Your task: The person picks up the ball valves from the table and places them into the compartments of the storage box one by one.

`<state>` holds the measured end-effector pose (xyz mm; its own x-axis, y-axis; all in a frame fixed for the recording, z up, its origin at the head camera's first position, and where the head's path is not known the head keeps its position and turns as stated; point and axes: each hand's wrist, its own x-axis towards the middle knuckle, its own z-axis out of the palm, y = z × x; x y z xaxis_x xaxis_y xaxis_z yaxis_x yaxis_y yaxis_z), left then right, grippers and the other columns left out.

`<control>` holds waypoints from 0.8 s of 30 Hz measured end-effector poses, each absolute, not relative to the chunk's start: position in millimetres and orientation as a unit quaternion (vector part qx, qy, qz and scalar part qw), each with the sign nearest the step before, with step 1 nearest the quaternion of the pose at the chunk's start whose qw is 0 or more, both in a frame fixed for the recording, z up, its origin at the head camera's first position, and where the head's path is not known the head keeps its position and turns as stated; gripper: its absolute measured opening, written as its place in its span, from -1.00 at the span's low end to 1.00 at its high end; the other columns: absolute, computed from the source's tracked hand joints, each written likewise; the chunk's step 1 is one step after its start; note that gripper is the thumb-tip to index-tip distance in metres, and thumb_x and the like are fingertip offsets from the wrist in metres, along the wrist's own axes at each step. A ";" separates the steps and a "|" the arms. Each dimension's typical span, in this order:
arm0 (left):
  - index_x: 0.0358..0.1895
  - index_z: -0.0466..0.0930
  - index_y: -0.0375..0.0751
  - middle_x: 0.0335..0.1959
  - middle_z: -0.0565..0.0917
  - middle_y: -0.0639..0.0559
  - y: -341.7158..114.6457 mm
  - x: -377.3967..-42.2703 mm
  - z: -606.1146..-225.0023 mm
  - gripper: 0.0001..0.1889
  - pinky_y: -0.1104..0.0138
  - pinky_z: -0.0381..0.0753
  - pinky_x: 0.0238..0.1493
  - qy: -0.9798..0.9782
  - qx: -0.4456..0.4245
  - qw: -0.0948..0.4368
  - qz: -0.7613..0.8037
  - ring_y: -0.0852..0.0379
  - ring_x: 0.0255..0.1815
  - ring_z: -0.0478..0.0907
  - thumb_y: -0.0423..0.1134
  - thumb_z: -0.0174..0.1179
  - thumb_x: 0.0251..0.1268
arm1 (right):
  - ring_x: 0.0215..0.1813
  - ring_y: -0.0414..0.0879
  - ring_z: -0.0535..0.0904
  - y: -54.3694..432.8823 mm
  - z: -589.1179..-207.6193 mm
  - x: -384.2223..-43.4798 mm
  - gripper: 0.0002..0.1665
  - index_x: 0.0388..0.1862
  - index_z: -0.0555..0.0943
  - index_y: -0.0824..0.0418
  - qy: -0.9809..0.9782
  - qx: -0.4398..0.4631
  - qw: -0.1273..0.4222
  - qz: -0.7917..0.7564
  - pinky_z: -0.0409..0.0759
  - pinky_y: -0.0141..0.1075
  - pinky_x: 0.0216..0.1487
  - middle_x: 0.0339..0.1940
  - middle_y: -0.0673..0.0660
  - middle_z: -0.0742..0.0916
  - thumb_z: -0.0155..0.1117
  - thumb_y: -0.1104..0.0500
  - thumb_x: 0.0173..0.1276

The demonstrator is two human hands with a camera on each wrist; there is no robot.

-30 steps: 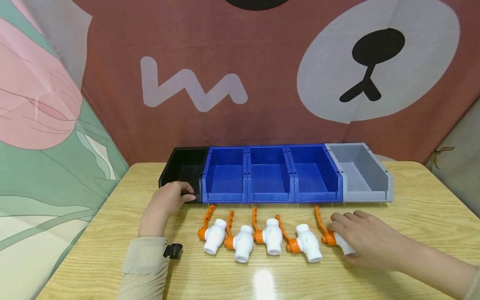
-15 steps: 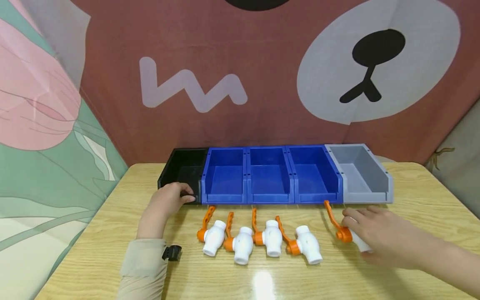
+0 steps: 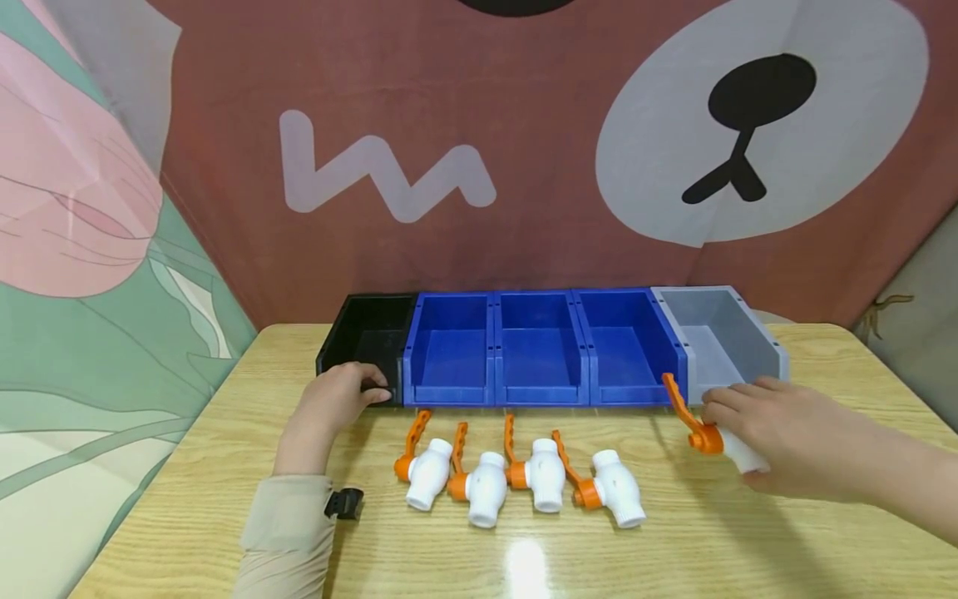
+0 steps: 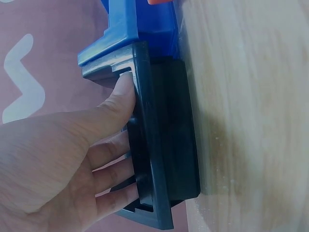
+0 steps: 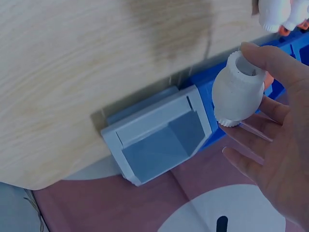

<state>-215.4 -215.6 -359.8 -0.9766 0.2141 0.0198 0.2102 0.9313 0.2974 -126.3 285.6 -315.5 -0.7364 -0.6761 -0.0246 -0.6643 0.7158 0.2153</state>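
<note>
My right hand (image 3: 786, 437) grips a white ball valve (image 3: 741, 452) with an orange handle, above the table in front of the grey bin. The right wrist view shows the thumb at the rim of the valve's white body (image 5: 237, 92), with fingers around its far side. My left hand (image 3: 338, 405) rests at the front of the black bin (image 3: 329, 358). In the left wrist view its thumb touches the rim and the other fingers reach inside, their tips partly hidden. Several similar valves, including one at the row's right end (image 3: 616, 487), lie on the table.
Three blue bins (image 3: 542, 395) stand side by side between the black bin and the grey bin (image 3: 737, 391) along the back of the wooden table (image 3: 449, 561). A patterned cloth (image 3: 524, 241) hangs behind them. Their insides show no parts.
My right hand has gripped the rightmost valve, lifted it from the table and carried it right and toward the grey bin. My left hand stays at the black bin.
</note>
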 end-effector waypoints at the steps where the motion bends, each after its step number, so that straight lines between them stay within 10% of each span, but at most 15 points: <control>1: -0.18 0.73 -0.16 -0.14 0.72 -0.09 -215.5 -215.3 -359.4 -0.85 -0.03 0.60 0.01 0.983 0.108 0.007 0.150 -0.12 -0.09 0.62 -0.18 0.32 0.30 | -0.03 0.14 0.62 286.3 -313.7 -127.5 -0.16 0.01 0.63 0.20 -0.925 0.362 0.031 -0.111 0.61 0.11 -0.02 0.00 0.14 0.69 0.73 -0.11 -0.29; 24: -0.17 0.74 -0.16 -0.15 0.72 -0.08 -215.5 -214.3 -357.8 -0.84 -0.02 0.60 0.00 0.983 0.109 0.005 0.149 -0.10 -0.11 0.63 -0.18 0.33 0.30 | -0.27 -0.15 0.51 314.8 -281.2 -173.8 -0.33 -0.13 0.62 0.12 -0.955 0.278 0.025 -0.096 0.65 -0.18 -0.34 -0.17 -0.04 0.61 0.73 -0.03 -0.25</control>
<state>-214.3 -215.5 -357.8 -0.9761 0.2162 0.0219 0.2130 0.9320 0.2934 -173.8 314.8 -281.2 -0.8441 -0.5361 -0.0049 -0.5263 0.8268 0.1985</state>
